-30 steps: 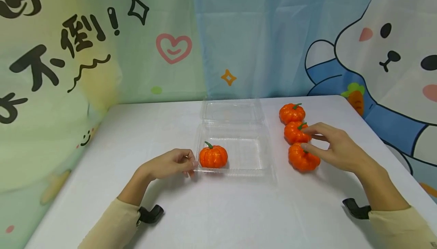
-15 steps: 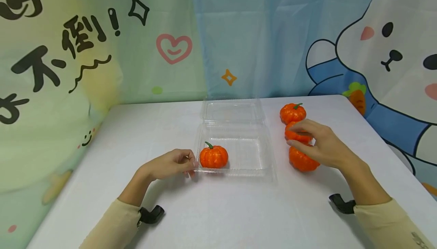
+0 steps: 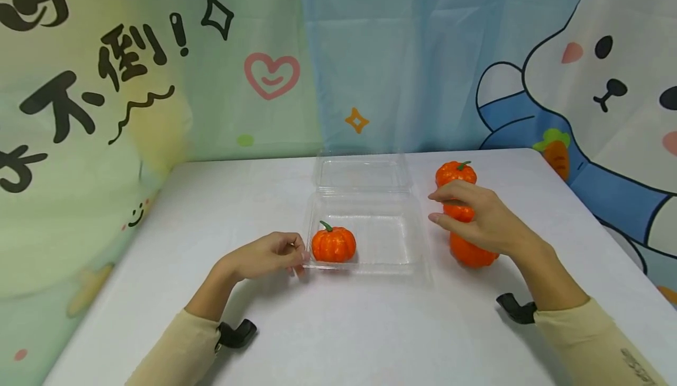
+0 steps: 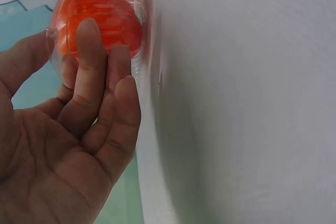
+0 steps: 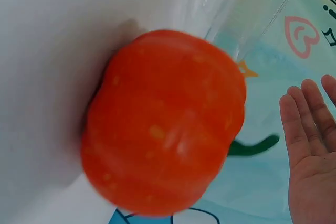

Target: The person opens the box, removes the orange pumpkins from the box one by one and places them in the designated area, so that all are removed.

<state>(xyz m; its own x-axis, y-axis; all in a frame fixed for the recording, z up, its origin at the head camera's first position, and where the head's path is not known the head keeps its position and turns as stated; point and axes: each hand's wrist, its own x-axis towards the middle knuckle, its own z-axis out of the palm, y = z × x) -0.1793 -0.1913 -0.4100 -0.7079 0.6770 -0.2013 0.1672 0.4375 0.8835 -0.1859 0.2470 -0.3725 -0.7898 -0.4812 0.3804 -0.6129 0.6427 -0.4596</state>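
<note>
A small orange pumpkin (image 3: 334,244) with a green stem sits in the left front of a clear plastic clamshell box (image 3: 386,239), whose lid (image 3: 362,173) lies folded back. My left hand (image 3: 275,254) pinches the box's front left corner; in the left wrist view its fingers (image 4: 90,77) lie against the clear wall. On the right, a column of pumpkins stands on the table: a far one (image 3: 453,172), a middle one (image 3: 459,212) and a near one (image 3: 472,252). Over them hovers my right hand (image 3: 481,215), fingers apart and holding nothing, partly hiding the middle and near ones.
A white-covered table (image 3: 359,327) carries everything. Behind it hangs a printed cloth backdrop (image 3: 370,51) with a cartoon bear. Black wrist mounts stick out beside the left sleeve (image 3: 174,345) and the right sleeve (image 3: 592,339).
My right hand has moved left across the pumpkin column toward the box, its fingertips now past the pumpkins' left side. The left hand stays at the box corner.
</note>
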